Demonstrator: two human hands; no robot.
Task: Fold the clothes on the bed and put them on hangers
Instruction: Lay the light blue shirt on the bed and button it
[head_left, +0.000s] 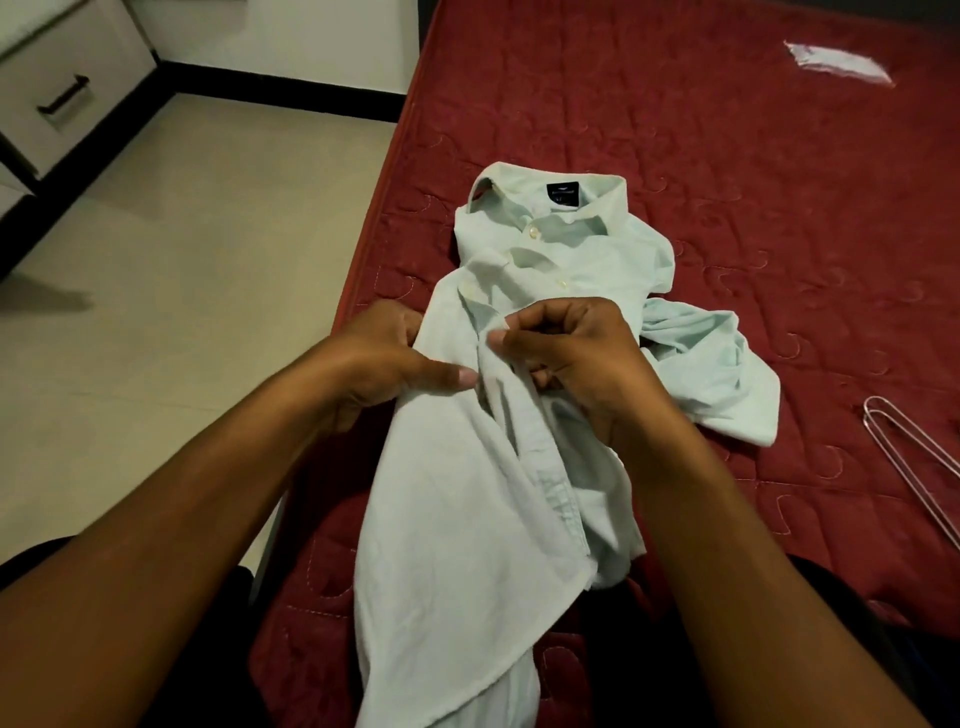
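Note:
A pale mint button-up shirt lies on the red quilted bed, collar away from me with a dark label inside it. Its lower part hangs over the near bed edge toward me. My left hand grips the left front panel at chest height, thumb on top of the cloth. My right hand pinches the button placket just beside it, fingers curled round the fabric edge. One sleeve is bunched to the right of my right hand. A thin wire hanger lies on the bed at the right edge.
A clear plastic bag lies at the far right of the bed. Left of the bed is beige tiled floor and a light drawer unit with a dark handle against the wall.

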